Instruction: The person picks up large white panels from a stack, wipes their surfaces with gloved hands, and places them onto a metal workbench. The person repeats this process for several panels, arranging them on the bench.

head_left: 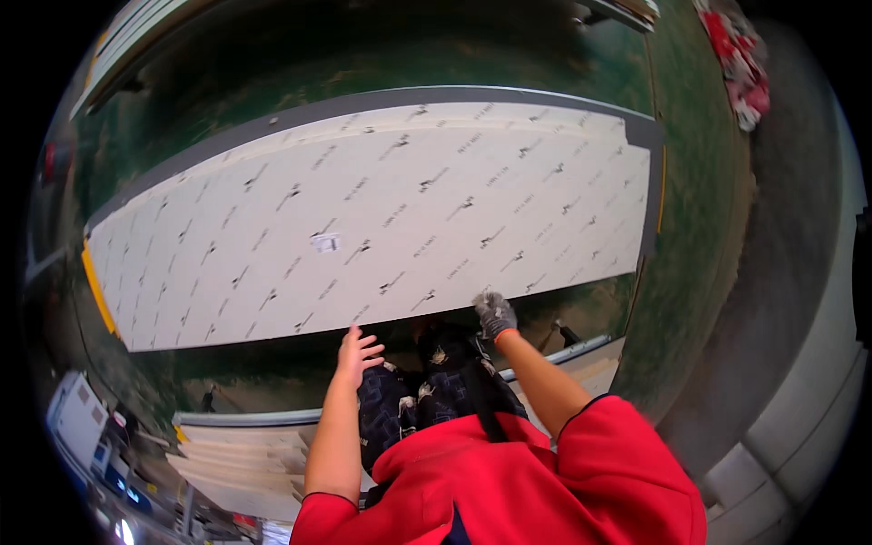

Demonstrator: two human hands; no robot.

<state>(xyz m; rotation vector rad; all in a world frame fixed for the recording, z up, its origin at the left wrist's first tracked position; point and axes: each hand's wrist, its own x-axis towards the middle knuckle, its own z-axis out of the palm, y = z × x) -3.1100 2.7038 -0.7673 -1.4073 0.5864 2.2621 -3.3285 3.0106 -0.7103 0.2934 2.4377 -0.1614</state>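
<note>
A large white panel (409, 209) covered in repeated dark printed marks lies flat in front of me, with a small white label (326, 242) on it. My left hand (357, 356) is bare and open, its fingers spread just off the panel's near edge. On my right hand (496, 315) is a grey work glove with an orange cuff. That hand is at the near edge, its fingertips close to or touching the panel. The glove's fingers are too blurred to show how far they are bent, and no held thing shows.
Under the panel is a grey-topped table (643, 133) with yellow corner strips. Behind my legs, pale boards (241, 459) are stacked on another metal-edged support. More long boards (136, 41) lie at the far left. Red and white bundles (740, 68) sit on the floor at the far right.
</note>
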